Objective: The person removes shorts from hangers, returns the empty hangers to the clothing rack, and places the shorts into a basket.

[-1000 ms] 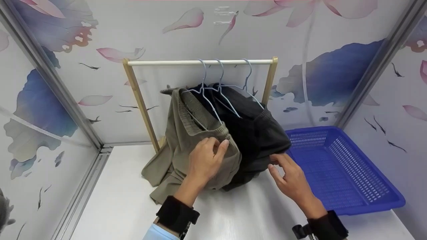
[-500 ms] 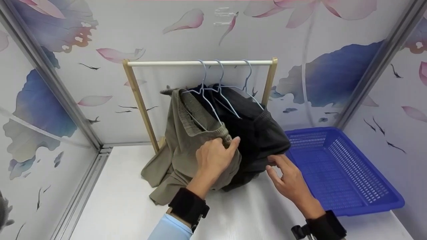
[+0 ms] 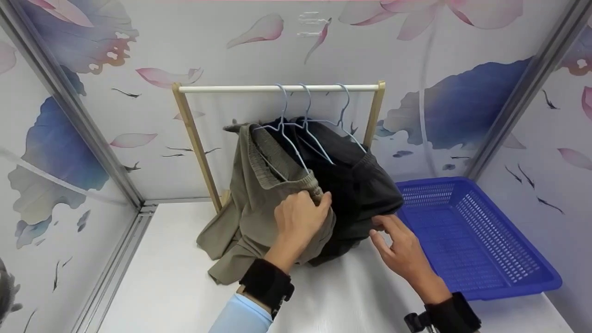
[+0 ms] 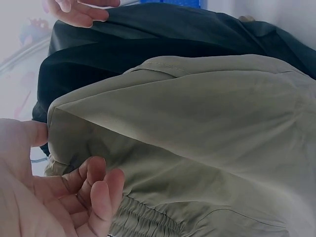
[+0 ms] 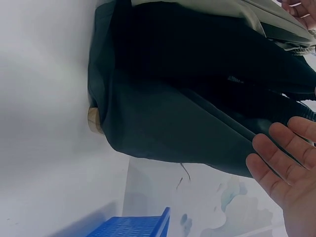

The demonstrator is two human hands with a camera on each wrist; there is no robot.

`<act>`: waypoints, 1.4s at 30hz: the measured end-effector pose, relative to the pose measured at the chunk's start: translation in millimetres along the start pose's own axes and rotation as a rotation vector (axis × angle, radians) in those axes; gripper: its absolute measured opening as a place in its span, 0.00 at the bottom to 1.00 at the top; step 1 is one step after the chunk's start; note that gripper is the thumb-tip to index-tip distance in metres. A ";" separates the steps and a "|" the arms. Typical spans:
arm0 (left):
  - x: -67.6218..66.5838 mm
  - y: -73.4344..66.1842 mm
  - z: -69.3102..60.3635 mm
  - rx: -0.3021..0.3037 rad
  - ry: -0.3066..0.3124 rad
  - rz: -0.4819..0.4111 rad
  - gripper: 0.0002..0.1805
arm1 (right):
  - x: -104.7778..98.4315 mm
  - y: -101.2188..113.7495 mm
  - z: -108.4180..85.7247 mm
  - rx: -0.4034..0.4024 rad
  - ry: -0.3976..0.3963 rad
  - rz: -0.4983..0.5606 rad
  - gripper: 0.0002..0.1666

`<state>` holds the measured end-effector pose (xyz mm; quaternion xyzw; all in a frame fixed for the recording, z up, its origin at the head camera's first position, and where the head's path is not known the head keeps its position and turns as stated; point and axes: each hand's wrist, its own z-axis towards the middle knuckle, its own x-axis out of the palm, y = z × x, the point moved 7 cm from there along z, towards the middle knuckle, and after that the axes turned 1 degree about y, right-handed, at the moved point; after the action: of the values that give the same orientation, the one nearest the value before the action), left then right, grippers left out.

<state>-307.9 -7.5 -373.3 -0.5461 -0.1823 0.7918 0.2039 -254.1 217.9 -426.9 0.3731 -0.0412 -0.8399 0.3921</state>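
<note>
Trousers in khaki (image 3: 256, 199), with a gathered elastic waistband, hang from the leftmost of three pale blue hangers, its hook (image 3: 285, 99) over the white rail (image 3: 231, 89) of a small wooden-posted clothes rack (image 3: 195, 143). The person's left hand (image 3: 300, 215) is at their upper right corner, just below the waistband. From the head camera most of its fingers are hidden; from the left wrist I see the thumb against the edge of the cloth and the other fingers loosely bent before it, with a gap between and no fabric clasped there.

Right beside the khaki pair, on the other two hangers, hang a black garment (image 3: 340, 185) and a dark grey garment (image 3: 381, 185), overlapping. The right hand (image 3: 402, 245) is by the dark grey one's lower edge, fingers extended, slightly spread and holding nothing; whether the fingertips touch the cloth, I can't tell.

On the white table (image 3: 171, 263), a blue perforated plastic basket (image 3: 513, 292) sits to the right, partly behind the right hand. Both wrists wear black straps (image 3: 266, 284), and a light blue sleeve (image 3: 243, 317) shows on the left arm. Lotus-printed panels (image 3: 208, 51) surround everything.
</note>
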 end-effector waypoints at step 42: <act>-41.6 18.6 0.4 -0.108 -0.169 -0.041 0.13 | -5.1 21.7 -3.1 -0.047 -0.033 0.014 0.20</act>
<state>-297.3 -45.1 -349.7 -0.4836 -0.2525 0.8198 0.1743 -236.3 207.1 -418.2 0.3498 -0.0306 -0.8437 0.4061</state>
